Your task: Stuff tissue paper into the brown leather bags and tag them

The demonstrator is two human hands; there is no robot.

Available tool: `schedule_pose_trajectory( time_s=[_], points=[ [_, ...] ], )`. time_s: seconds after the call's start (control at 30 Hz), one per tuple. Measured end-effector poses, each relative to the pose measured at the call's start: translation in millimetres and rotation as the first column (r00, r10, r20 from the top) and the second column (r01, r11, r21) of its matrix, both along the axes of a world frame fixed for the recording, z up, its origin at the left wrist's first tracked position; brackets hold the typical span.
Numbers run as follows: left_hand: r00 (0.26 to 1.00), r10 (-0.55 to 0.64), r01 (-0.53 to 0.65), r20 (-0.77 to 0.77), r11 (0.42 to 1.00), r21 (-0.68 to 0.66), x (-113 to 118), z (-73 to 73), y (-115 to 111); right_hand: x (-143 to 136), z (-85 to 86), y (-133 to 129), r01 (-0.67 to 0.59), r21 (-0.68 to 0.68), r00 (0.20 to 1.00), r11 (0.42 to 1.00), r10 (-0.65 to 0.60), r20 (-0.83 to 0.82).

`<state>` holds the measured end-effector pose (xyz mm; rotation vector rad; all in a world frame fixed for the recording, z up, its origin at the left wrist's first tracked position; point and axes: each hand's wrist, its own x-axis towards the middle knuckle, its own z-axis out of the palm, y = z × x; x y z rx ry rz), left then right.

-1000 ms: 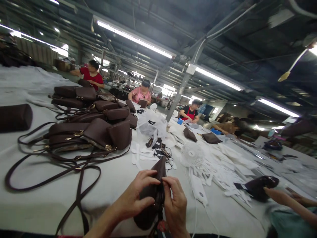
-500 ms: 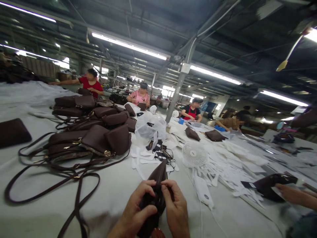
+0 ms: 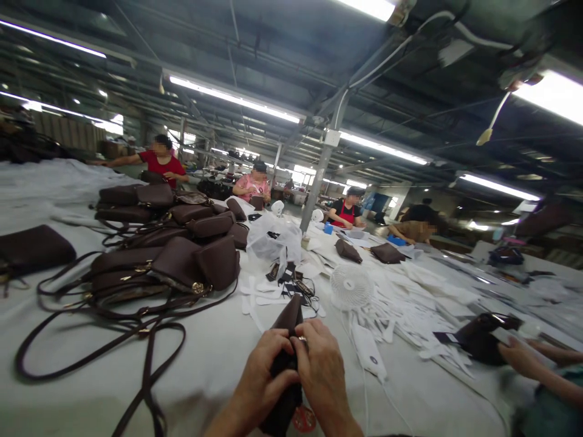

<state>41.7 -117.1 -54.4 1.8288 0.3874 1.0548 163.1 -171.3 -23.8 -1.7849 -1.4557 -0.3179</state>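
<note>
Dark brown bag (image 3: 288, 317) between both hands (image 3: 291, 370), fingers curled closed on its upper edges.

The dark brown leather bag (image 3: 286, 364) is partly covered by both bare hands, its lower end cut off. The red patterned round item (image 3: 303, 419) below is partly hidden, too unclear to name. The brown leather bag lying far left (image 3: 36, 250) runs out of view.

One brown bag (image 3: 289, 314) at the near middle, one brown handbag (image 3: 36, 250) at the left edge, two brown pouches (image 3: 387, 253), one white desk fan (image 3: 350, 288), one pillar (image 3: 318, 182); the piled handbags (image 3: 173, 261) overlap too much to count.
</note>
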Motion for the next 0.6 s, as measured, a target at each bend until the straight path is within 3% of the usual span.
schedule_pose_trajectory(
  time_s=[0.17, 0.27, 0.37, 0.43, 0.5, 0.6],
  points=[
    [0.998, 0.032, -0.029, -0.050, 0.997, 0.067, 1, 4.5, -1, 3, -1.3, 1, 0.056, -0.075, 0.997, 0.996, -0.060, -0.049],
    [0.999, 0.035, -0.032, -0.042, 0.997, 0.068, 2, 2.7, -2, 7, 2.7, 1, -0.010, -0.130, 0.969, 0.991, -0.023, -0.247],
    [0.998, 0.044, -0.041, -0.039, 0.998, 0.056, 2, -0.3, 0, 12, 9.3, -1, -0.231, -0.187, 0.815, 0.955, 0.085, -0.573],
    [0.998, 0.051, -0.050, -0.040, 0.998, 0.044, 3, -1.8, 2, 14, 13.8, -3, -0.326, -0.175, 0.715, 0.929, 0.121, -0.689],
    [0.997, 0.052, -0.051, -0.050, 0.998, 0.026, 5, -2.0, 3, 15, 17.8, -6, -0.322, -0.189, 0.755, 0.928, 0.131, -0.643],
    [0.997, 0.033, -0.035, -0.067, 0.999, -0.021, 8, -0.3, 2, 10, 23.1, -12, -0.160, -0.279, 0.928, 0.947, 0.047, -0.370]
  ],
)
